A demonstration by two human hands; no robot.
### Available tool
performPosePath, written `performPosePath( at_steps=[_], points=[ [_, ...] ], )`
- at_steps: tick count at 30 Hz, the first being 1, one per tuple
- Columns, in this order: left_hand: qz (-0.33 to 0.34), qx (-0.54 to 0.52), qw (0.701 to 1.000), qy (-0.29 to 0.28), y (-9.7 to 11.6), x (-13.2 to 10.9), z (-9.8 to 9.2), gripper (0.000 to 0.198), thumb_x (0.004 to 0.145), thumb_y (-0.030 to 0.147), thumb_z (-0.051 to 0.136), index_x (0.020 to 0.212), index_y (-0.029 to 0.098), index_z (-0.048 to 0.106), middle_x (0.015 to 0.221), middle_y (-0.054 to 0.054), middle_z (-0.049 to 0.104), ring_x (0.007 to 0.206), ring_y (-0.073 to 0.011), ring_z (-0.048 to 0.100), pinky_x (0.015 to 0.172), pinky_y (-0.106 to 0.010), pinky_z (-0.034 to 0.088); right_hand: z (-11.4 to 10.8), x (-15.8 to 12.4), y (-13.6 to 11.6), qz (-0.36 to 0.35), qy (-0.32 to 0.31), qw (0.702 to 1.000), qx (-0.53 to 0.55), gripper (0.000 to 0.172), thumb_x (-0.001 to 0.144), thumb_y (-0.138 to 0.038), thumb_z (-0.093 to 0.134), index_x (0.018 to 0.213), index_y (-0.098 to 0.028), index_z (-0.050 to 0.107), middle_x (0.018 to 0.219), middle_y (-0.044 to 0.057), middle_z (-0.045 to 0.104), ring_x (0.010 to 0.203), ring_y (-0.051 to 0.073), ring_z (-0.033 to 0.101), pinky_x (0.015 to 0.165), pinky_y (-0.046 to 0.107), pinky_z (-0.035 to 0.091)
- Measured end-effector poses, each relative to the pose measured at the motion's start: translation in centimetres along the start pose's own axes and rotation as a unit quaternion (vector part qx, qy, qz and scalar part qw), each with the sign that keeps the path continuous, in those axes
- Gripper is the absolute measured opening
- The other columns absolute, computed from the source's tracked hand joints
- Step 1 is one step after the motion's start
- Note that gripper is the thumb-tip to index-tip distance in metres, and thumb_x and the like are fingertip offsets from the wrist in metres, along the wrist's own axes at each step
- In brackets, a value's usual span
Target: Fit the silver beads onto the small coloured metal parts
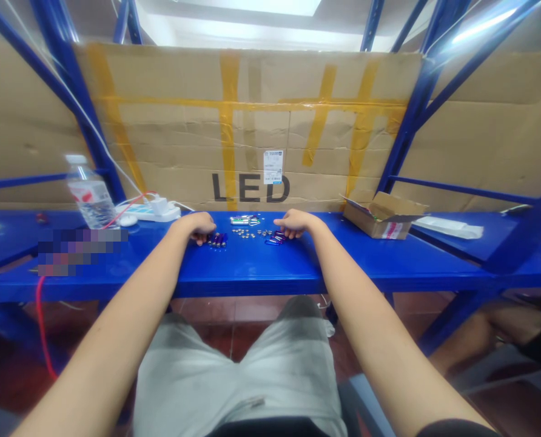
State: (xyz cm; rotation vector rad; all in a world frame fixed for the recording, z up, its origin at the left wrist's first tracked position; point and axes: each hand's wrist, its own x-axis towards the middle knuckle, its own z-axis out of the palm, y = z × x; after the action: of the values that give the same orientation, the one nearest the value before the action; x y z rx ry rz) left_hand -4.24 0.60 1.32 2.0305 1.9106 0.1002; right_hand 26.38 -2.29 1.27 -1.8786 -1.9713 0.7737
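Observation:
My left hand (pixel 201 226) is closed, with its fingers curled down beside a small pile of purple metal pieces (pixel 216 240) with silvery ends. Whatever may be inside those fingers is hidden. Opposite it, my right hand (pixel 294 223) has its fingers curled at a second group of purple pieces (pixel 276 238), some with a loop like a carabiner; its thumb points left. What it grips, if anything, does not show. Between the hands lie several small silvery round pieces (pixel 247 233), like button cells. Behind them rests a bundle of slim silvery pieces (pixel 244 220).
The blue table (pixel 252 267) ends against a large cardboard sheet (pixel 179 139) marked LED. An open cardboard box (pixel 384 215) stands on the right. Leftward are a water bottle (pixel 91 194), a white power strip (pixel 154 209) and a red cable (pixel 43 328). A person's arm (pixel 470 340) shows at right.

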Motion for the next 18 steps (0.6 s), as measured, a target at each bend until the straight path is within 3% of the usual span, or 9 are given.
performPosePath(
  at_steps=[6,11,14,18],
  points=[
    [0.043,0.001,0.999,-0.018,-0.1,0.6,0.1,0.025,0.073,0.042,0.063,0.063,0.019,0.059,0.057,-0.011,0.068,0.046,-0.0217,0.062,0.049,-0.028,0.041,0.0,-0.1,0.0,-0.006,0.006,1.0,0.002,0.037,0.097,-0.043,0.06,0.077,-0.013,0.062,0.065,0.007,0.068,0.05,0.013,0.059,0.047,0.024,0.046],
    [0.032,0.032,0.999,0.011,-0.8,1.8,0.3,0.04,0.083,0.05,0.056,0.056,0.02,0.057,0.052,-0.011,0.062,0.044,-0.0215,0.055,0.056,-0.033,0.045,-0.2,0.1,-0.1,-0.047,0.103,0.994,0.005,0.031,0.095,-0.033,0.061,0.072,-0.013,0.062,0.053,0.002,0.056,0.044,0.011,0.048,0.046,0.025,0.041],
    [0.014,0.034,0.998,0.058,-1.0,2.4,0.5,0.037,0.085,0.046,0.054,0.06,0.019,0.06,0.055,-0.014,0.063,0.052,-0.026,0.061,0.062,-0.036,0.048,-0.2,0.6,0.0,-0.061,0.149,0.987,0.004,0.025,0.092,-0.028,0.059,0.072,-0.013,0.065,0.051,0.001,0.053,0.045,0.012,0.048,0.047,0.024,0.04],
    [0.033,0.065,0.975,0.209,-0.7,3.1,1.2,0.026,0.083,0.039,0.057,0.082,0.017,0.07,0.086,-0.019,0.074,0.087,-0.0321,0.07,0.078,-0.035,0.051,0.0,1.3,0.2,-0.07,0.175,0.982,0.009,0.022,0.088,-0.026,0.059,0.073,-0.012,0.068,0.05,0.001,0.053,0.046,0.013,0.049,0.051,0.025,0.041]
  ],
)
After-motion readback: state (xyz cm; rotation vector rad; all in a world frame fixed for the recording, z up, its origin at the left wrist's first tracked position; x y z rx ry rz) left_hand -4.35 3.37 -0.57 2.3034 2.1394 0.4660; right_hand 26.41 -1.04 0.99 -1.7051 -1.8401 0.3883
